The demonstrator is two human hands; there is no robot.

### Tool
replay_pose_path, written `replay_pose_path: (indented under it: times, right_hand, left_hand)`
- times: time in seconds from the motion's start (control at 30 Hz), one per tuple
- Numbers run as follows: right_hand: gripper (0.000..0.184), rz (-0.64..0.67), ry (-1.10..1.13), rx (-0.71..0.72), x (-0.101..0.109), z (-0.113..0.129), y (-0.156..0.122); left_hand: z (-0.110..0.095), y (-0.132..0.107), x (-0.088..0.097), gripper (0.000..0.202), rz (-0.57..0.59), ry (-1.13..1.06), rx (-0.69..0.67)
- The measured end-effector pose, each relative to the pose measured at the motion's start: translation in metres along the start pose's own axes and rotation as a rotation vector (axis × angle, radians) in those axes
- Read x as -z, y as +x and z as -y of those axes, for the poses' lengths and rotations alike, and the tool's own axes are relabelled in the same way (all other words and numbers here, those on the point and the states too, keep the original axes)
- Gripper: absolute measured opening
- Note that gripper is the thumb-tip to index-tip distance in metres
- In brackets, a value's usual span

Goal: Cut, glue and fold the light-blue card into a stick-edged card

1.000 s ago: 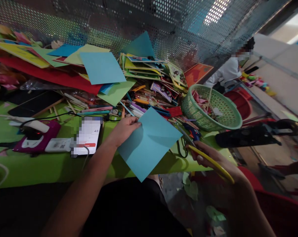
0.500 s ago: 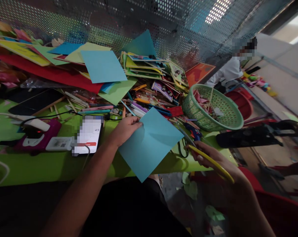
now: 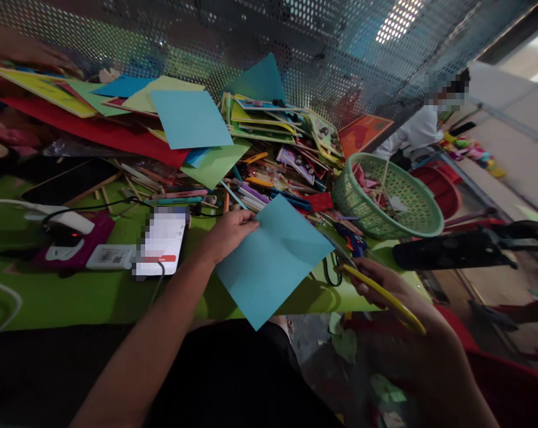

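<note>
A square sheet of light blue paper [image 3: 275,261] hangs partly over the table's front edge, with one corner toward me. Its left side is pinched between the thumb and fingers of my left hand [image 3: 235,235]. My right hand [image 3: 393,291] is wrapped round the yellow handle of a pair of scissors [image 3: 384,297]. The blades point up and left at the sheet's right corner; whether they touch the paper I cannot tell. Just behind the scissors, a blue and red tool [image 3: 351,238] rests on the green tabletop [image 3: 197,306].
A green basket [image 3: 387,199] with scraps stands at the right. Pens, sticks and stacked coloured cards [image 3: 192,119] crowd the back. To the left lie a lit phone [image 3: 164,244] and a purple power strip [image 3: 79,241] with cables. Another person [image 3: 415,128] is at the far right.
The view has shifted slightly, while my hands, the paper and the scissors keep nearly the same positions. A blurred arm now shows at the upper left. The phone's displayed number differs.
</note>
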State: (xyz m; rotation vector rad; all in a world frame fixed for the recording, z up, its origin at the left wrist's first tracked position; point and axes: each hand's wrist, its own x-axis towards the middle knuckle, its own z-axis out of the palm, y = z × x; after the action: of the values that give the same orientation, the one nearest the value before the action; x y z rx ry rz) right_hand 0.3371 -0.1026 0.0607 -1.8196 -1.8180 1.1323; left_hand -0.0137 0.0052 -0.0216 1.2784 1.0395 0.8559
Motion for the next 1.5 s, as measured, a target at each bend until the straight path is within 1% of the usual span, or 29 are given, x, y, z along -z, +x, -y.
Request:
replay_pose_path:
  times: [0.07,0.2,0.33,0.5,0.6,0.77,0.87,0.93,1.07,1.3,1.4,1.5]
  right_hand:
    - [0.059,0.019,0.027,-0.031,-0.001,-0.001,0.000]
    - [0.064,-0.005,0.067,-0.051,-0.001,-0.007,0.001]
    - [0.058,0.020,0.087,-0.050,0.001,-0.019,0.002]
    - [0.055,0.036,0.107,-0.078,0.003,-0.031,0.001]
    - [0.055,0.032,0.115,-0.091,0.003,-0.033,0.000]
    - [0.064,-0.001,0.155,-0.115,0.002,-0.035,0.001]
    - [0.065,-0.003,0.159,-0.129,0.003,-0.036,0.000]
    - [0.064,0.006,0.153,-0.120,0.005,-0.036,0.000]
    - [0.055,0.008,0.146,-0.102,0.006,-0.034,-0.003]
    - [0.058,0.000,0.118,-0.097,0.006,-0.030,-0.004]
    - [0.058,0.004,0.058,-0.084,0.004,-0.022,-0.004]
    - [0.056,0.016,0.012,-0.054,0.000,-0.010,-0.003]
  left_hand:
    - [-0.001,-0.001,0.000,0.032,-0.003,0.025,-0.005]
    - [-0.005,-0.004,0.000,0.031,0.015,0.030,0.030]
    - [-0.008,-0.006,-0.001,0.031,0.023,0.014,0.055]
    - [-0.009,-0.006,0.000,0.031,0.019,0.034,0.043]
    - [-0.010,-0.007,0.000,0.033,0.029,0.022,0.042]
    - [-0.014,-0.009,-0.001,0.032,0.005,0.043,0.040]
    - [-0.014,-0.009,-0.001,0.032,-0.002,0.037,0.041]
    - [-0.014,-0.009,-0.001,0.033,0.001,0.032,0.052]
    - [-0.015,-0.008,-0.001,0.034,0.014,0.021,0.068]
    - [-0.015,-0.009,0.000,0.033,0.016,-0.011,0.082]
    - [-0.016,-0.009,-0.001,0.032,0.053,-0.038,0.094]
    - [-0.019,-0.010,-0.003,0.029,0.074,-0.009,0.084]
